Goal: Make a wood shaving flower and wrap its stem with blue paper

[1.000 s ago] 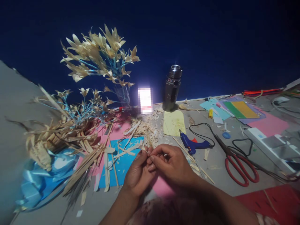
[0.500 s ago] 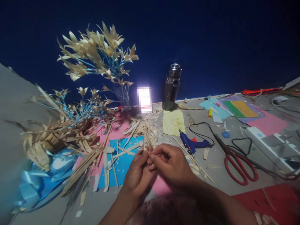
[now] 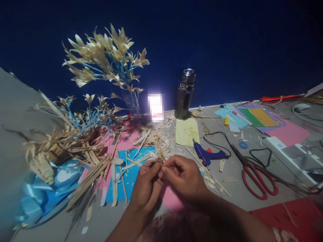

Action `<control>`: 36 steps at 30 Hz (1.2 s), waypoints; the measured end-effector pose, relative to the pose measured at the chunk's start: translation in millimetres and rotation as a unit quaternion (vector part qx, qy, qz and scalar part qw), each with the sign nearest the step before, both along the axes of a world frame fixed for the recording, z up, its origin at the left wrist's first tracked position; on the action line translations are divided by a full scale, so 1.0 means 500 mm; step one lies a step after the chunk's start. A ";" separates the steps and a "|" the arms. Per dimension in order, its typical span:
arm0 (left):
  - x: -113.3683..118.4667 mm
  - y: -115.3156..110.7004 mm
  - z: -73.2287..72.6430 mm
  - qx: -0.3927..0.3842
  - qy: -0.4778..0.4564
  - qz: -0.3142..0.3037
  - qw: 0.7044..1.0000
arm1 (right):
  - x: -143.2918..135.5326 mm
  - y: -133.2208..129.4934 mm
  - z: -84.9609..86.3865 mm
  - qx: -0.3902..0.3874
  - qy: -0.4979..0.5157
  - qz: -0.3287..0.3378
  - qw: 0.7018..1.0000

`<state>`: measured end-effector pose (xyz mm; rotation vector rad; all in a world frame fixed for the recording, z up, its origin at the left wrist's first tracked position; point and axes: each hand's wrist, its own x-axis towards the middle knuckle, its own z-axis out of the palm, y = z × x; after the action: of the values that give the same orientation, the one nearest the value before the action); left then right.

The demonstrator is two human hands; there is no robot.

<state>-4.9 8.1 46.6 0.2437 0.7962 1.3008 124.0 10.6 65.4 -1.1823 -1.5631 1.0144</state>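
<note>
My left hand [image 3: 148,179] and my right hand [image 3: 183,173] meet at the fingertips in the lower middle. The left fingers pinch a small pale husk piece [image 3: 153,156], its tip showing above them. Thumb and forefinger of my right hand are pressed together beside it; what they hold is too small to tell. Pale shavings [image 3: 161,139] lie just beyond the hands. A blue sheet [image 3: 128,154] with strips on it is left of them. To the right lies a blue glue gun [image 3: 209,155].
Husk flowers [image 3: 101,50] on blue stems and a husk pile [image 3: 63,141] fill the left. A dark flask [image 3: 185,97] stands behind a yellow sheet [image 3: 186,132]. Red-handled scissors [image 3: 259,179], a power strip [image 3: 292,158] and coloured sheets [image 3: 262,116] lie right.
The pale husk piece in my left hand has turned and shows more above the fingers. My left hand has shifted slightly; the right has hardly moved.
</note>
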 end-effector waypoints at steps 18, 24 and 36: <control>0.005 -0.006 -0.004 -0.001 -0.026 -0.012 1.000 | 0.004 -0.005 -0.013 -0.047 0.070 -0.027 0.996; 0.003 -0.007 -0.014 -0.017 -0.070 -0.046 0.996 | 0.006 -0.005 -0.026 -0.080 0.084 -0.022 0.993; 0.001 -0.035 -0.016 0.022 -0.041 -0.079 0.996 | 0.016 0.000 -0.003 -0.088 0.128 -0.048 0.987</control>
<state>-4.5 -9.6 38.6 0.2803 0.6656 1.1725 132.2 10.7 63.7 -1.1809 -1.2247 1.2082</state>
